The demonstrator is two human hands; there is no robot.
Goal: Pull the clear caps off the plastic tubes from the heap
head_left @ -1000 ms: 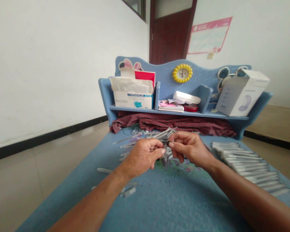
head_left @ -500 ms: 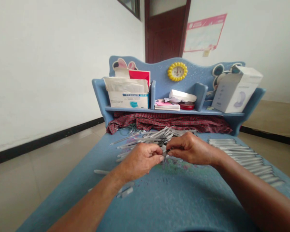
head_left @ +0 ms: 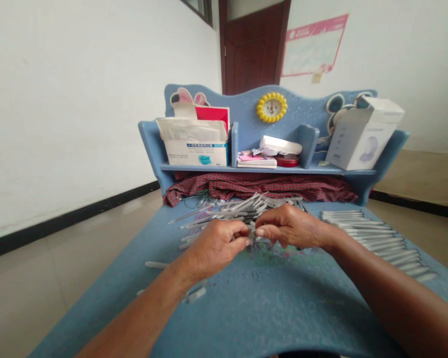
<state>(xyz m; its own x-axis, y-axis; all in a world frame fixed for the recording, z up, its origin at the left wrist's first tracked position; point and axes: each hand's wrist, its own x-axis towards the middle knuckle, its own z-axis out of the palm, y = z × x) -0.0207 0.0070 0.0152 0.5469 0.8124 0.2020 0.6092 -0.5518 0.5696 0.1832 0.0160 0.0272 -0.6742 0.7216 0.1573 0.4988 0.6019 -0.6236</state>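
Observation:
My left hand [head_left: 217,244] and my right hand [head_left: 289,226] meet over the middle of the blue desk [head_left: 246,298], fingertips pinched together on a small grey stick-like piece [head_left: 253,233] between them. Just behind the hands lies a loose pile of thin grey sticks [head_left: 239,208]. To the right, a neat row of the same grey sticks [head_left: 377,237] is laid side by side. A few stray pieces [head_left: 196,294] lie near my left forearm.
A red plaid cloth [head_left: 261,185] lies under the desk's shelf. On the shelf stand a mask box [head_left: 196,144], booklets [head_left: 257,160], a red tin [head_left: 287,160] and a white carton [head_left: 364,136]. A yellow clock [head_left: 271,107] sits on the backboard; a dark door [head_left: 252,47] is behind.
Both hands have dropped slightly toward the desk and stayed pinched together on the small piece; the view shifted a little to the right.

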